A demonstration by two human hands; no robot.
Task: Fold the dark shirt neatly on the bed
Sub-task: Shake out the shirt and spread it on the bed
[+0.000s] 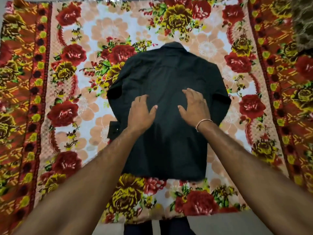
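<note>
The dark shirt (pixel 169 78) lies spread out, back side up, in the middle of the bed, its collar at the far end and its hem nearest me. Both sleeves look tucked in along the sides; a cuff sticks out at the left edge. My left hand (pixel 141 111) rests flat on the cloth at mid-back, fingers apart. My right hand (pixel 194 106) lies flat beside it, palm down, a thin bracelet on its wrist. Neither hand grips the fabric.
A floral bedspread (pixel 71 82) with red and yellow roses covers the bed. Its orange patterned border runs down both sides. The bed's near edge (pixel 220 216) lies just in front of my legs. A dark fuzzy object (pixel 303 22) sits at the top right corner.
</note>
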